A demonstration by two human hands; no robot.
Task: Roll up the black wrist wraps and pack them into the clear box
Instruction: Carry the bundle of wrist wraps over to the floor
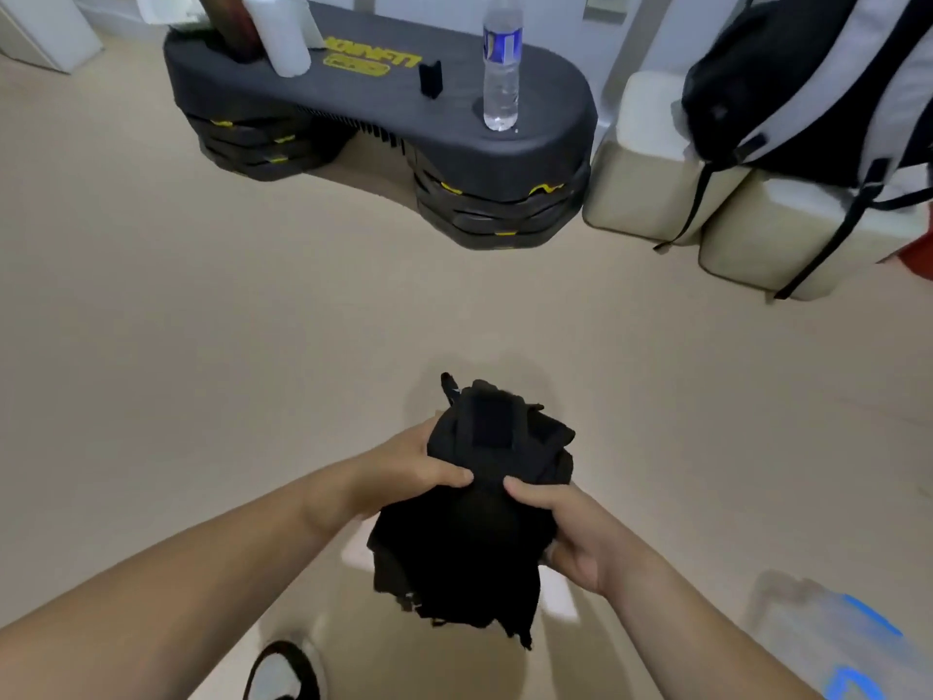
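Both forearms are angling inward; left hand (399, 472) and right hand (575, 543) are gripping the black wrist wraps (474, 543) at 6 o'clock, thumbs pressing on top. At 4 o'clock the clear box (828, 639) is sitting, contents blurred.

Matt black cloth wraps (469, 522)

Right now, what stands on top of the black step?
A water bottle, a small black piece and a white cylinder. The cylinder covers part of a dark object behind it.
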